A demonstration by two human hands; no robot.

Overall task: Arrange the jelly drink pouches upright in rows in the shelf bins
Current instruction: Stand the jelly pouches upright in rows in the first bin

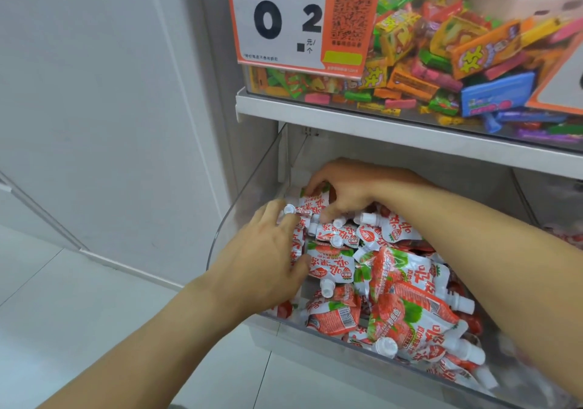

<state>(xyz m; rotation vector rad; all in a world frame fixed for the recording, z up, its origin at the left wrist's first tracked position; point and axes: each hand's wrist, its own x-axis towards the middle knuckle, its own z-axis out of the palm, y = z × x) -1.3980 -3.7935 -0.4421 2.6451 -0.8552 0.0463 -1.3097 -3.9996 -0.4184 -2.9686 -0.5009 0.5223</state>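
Both hands are in the clear plastic shelf bin (252, 194), at its back left corner. The right hand (344, 187) pinches the top of one small red and white jelly drink pouch (314, 202) with a white screw cap. The left hand (262, 257) has its fingers bent around more pouches by the bin's left wall, holding them up. The other red and white pouches (403, 295) lie in a messy heap that fills the rest of the bin. They look soft, squishy and a bit slippery, so they will likely flop over. The stiff cap or the flat top edge looks best to grab. Above is a white shelf (410, 131) with a bin of bright sweets (441, 61) and an orange price sign (284, 17). A grey wall (110, 109) and pale tiled floor (63, 298) are at the left.
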